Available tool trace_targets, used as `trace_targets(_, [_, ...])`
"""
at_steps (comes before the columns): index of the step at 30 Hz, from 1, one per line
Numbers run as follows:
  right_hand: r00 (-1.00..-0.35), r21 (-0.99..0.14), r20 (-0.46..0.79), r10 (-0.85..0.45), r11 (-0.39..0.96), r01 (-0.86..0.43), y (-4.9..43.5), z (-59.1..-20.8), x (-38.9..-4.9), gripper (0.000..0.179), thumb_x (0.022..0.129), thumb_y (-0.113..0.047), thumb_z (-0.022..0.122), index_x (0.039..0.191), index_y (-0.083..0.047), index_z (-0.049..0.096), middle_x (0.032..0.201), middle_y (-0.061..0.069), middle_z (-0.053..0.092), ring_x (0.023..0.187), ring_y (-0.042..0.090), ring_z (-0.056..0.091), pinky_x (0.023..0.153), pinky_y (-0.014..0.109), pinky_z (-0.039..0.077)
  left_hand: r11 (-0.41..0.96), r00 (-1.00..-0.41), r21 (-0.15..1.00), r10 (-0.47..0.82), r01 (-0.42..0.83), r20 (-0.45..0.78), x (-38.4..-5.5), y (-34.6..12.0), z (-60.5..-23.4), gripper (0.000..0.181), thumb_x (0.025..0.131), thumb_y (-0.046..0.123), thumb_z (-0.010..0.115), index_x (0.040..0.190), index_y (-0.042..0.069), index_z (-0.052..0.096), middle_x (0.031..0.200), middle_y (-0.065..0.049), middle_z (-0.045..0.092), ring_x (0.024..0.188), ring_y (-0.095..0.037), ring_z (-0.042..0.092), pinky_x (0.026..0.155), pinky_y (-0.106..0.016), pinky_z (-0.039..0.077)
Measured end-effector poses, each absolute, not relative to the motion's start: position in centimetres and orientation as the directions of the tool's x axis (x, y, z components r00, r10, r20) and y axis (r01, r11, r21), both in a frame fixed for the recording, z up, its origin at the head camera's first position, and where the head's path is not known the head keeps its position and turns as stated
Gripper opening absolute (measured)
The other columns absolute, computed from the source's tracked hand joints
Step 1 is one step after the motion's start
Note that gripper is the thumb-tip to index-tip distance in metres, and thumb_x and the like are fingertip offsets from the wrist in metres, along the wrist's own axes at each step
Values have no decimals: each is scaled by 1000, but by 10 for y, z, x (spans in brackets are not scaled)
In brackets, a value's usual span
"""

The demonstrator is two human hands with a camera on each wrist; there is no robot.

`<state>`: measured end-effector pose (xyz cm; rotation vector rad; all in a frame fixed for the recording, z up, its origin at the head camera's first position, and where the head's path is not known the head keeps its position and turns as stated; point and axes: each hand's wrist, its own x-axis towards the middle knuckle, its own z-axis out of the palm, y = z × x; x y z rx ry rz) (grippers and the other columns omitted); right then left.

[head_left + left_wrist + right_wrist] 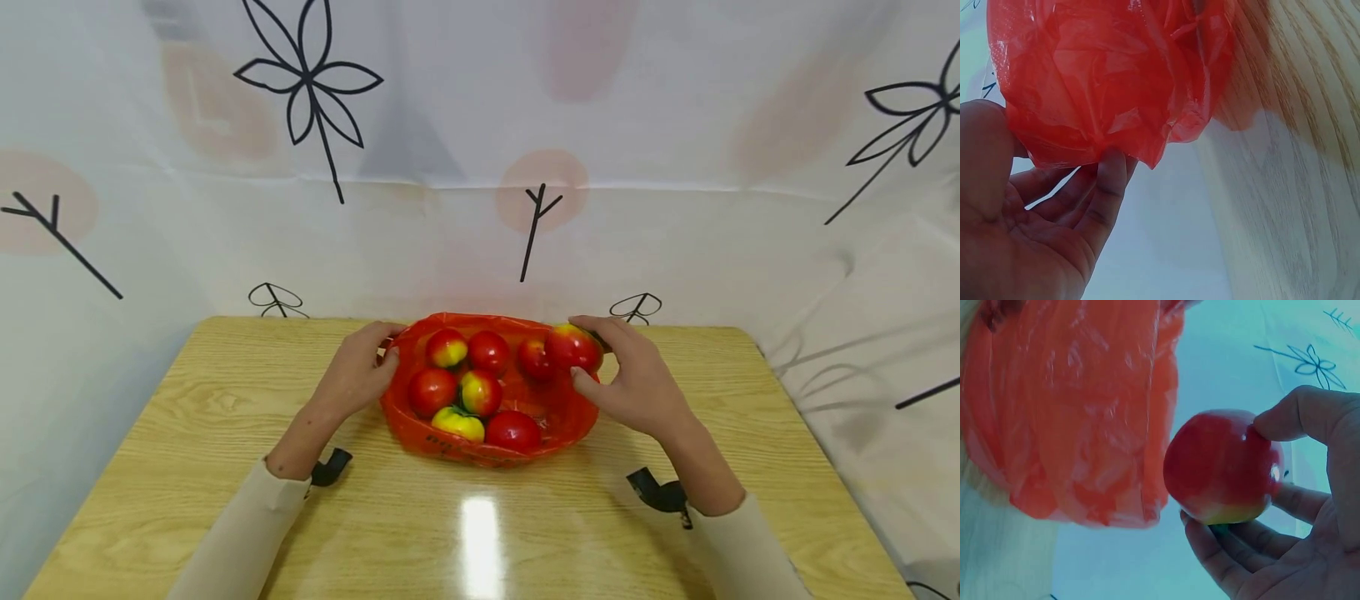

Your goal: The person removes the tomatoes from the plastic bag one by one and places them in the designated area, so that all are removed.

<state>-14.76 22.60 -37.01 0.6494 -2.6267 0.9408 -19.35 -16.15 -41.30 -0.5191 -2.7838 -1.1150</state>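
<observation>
A red plastic bag (420, 437) stands on the table with its mouth spread wide, several glossy fruits inside. Among them are red ones (513, 431), red-and-yellow ones (480, 393) and a yellow one (458, 423). My left hand (356, 371) grips the bag's left rim; in the left wrist view its fingertips meet the red plastic (1097, 81). Over the right rim, my right hand (633, 379) holds a red-and-yellow apple (572, 350) between thumb and fingers. The right wrist view shows this apple (1222, 465) beside the bag's wall, a bit of green under it.
The wooden table (225, 417) carries the bag near its back edge. Behind hangs a pale cloth (450, 242) with black plant drawings. Black strap pieces (660, 492) show at both wrists, below light sleeves (247, 517).
</observation>
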Motion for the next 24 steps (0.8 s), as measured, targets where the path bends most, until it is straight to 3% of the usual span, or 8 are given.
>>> trace_targets(9, [-868,-576,430,-248,665,-475,241,-366,-151,59,87,-5,78,143,-6,62,130,11,67,106,24,65,89,7,46,677,-936,647,273,351,222,-192,-162,-413,35,102,5,57,137,3,65,130,-14,68,110,-31,66,87,-43,63])
trace_targets(24, [-911,-648,374,-176,653,-392,268,-375,-168,58,90,-5,78,145,-3,60,128,18,67,107,35,67,88,3,45,672,-936,652,271,351,225,-193,-163,-415,35,103,6,57,137,2,66,130,-14,69,111,-31,66,86,-43,62])
